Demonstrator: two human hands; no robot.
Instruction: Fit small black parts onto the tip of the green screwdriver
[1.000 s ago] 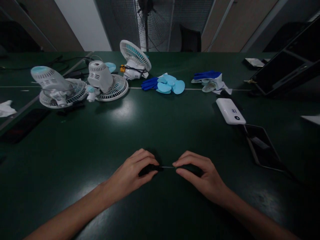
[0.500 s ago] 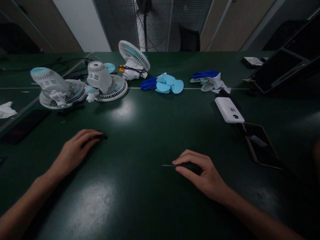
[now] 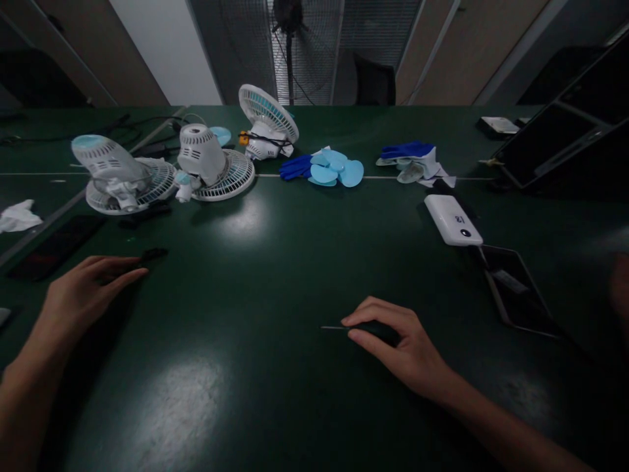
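R hand (image 3: 400, 341) grips screwdriver (image 3: 368, 328), nearer than lt-blue fan blade (image 3: 336, 168); long axis approx. side-to-side, thin metal shaft (image 3: 333, 328) pointing L, dark rounded handle (image 3: 381, 331). L hand (image 3: 83, 288), left of blade, by blk piece (image 3: 155, 254); grip unclear.

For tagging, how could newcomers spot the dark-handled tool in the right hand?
On the dark green tabletop, find the bare right hand. It holds the dark-handled tool, whose thin metal shaft points left, unlike the broad, rounded white device beyond.
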